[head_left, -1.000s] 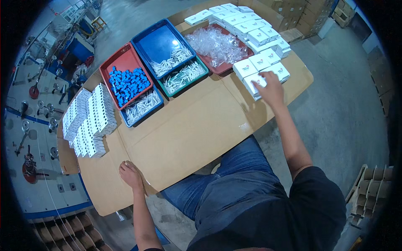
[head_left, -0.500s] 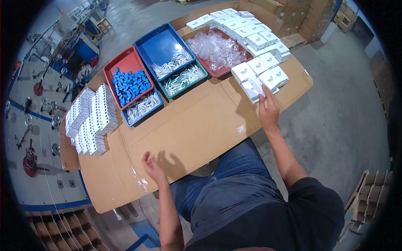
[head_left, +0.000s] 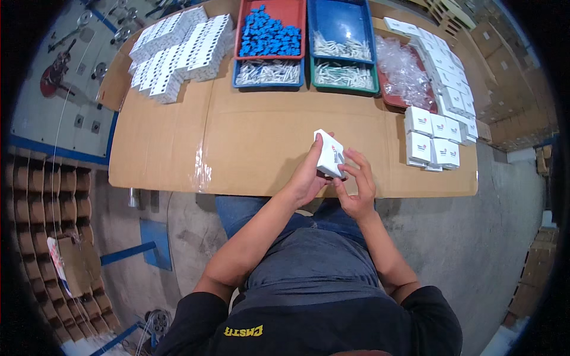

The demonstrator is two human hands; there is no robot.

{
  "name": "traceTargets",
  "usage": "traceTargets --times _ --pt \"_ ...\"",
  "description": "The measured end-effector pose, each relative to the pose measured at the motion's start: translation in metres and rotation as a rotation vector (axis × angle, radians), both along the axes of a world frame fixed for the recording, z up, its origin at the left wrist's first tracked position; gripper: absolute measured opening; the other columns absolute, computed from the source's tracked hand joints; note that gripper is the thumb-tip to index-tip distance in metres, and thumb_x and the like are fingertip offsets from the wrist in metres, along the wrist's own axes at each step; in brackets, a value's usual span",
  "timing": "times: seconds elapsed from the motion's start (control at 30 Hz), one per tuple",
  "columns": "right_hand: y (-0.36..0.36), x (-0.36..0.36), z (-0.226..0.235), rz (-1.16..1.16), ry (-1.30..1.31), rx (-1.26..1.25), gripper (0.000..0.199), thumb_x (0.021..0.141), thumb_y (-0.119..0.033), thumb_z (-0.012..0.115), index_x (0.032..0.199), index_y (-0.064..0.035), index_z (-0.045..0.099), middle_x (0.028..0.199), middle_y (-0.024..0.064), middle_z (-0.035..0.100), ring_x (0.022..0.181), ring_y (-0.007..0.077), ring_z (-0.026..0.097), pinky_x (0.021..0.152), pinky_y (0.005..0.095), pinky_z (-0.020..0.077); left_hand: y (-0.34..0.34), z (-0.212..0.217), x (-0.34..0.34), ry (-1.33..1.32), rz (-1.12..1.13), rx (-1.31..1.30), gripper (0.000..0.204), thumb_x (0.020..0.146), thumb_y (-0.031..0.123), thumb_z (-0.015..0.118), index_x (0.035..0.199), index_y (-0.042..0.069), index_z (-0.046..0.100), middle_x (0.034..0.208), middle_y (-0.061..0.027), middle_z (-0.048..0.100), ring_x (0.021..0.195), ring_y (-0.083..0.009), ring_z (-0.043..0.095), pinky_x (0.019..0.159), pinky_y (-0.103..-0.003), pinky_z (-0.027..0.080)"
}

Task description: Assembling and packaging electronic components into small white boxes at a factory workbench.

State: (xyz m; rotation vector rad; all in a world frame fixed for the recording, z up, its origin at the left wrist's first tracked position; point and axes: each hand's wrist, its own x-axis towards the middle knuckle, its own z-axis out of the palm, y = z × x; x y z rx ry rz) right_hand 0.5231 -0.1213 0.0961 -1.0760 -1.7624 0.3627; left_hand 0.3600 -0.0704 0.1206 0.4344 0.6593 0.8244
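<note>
Above the near edge of the cardboard-covered table, my left hand (head_left: 304,179) grips a small flat white box (head_left: 328,152) with a printed top, its thumb along the left side. The box is tilted. Curled at the box's lower right corner, my right hand (head_left: 358,193) has thumb and a fingertip on it, while another finger stands apart. The box's underside is hidden. Similar white boxes (head_left: 445,153) lie in a small group on the table to the right.
A larger stack of white boxes (head_left: 452,74) stands behind that group. Clear plastic pieces (head_left: 404,65) fill a red tray (head_left: 396,105). Blue parts (head_left: 267,38) lie in another red tray (head_left: 288,10); blue and green trays (head_left: 344,90) hold small white pieces. Dotted white boxes (head_left: 178,56) stand far left.
My right hand has come from the box group at the right to the middle. My left hand, empty before, now holds a white box. The view has turned and shifted.
</note>
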Motion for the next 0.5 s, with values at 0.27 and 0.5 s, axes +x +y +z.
traceTargets --times 0.27,0.5 --pt "0.035 -0.026 0.012 0.299 -0.041 -0.167 0.076 0.086 -0.038 0.083 0.145 -0.0004 0.053 0.15 0.0237 0.052 0.134 0.0426 0.055 0.111 0.0485 0.0466 -0.028 -0.011 -0.019 -0.053 0.067 -0.039 0.073 0.106 0.07 0.038 0.155 0.016 0.041 0.136 -0.0074 0.057 0.122 -0.0215 0.061 0.103 -0.038 0.052" --pt "0.033 -0.042 -0.01 0.261 -0.073 -0.143 0.075 0.091 -0.043 0.077 0.147 0.0 0.052 0.149 0.0245 0.052 0.131 0.0428 0.057 0.108 0.0474 0.0486 -0.032 -0.028 -0.024 -0.008 0.12 -0.116 0.067 0.105 0.068 0.044 0.148 0.016 0.048 0.132 -0.0056 0.061 0.123 -0.0217 0.061 0.102 -0.04 0.052"
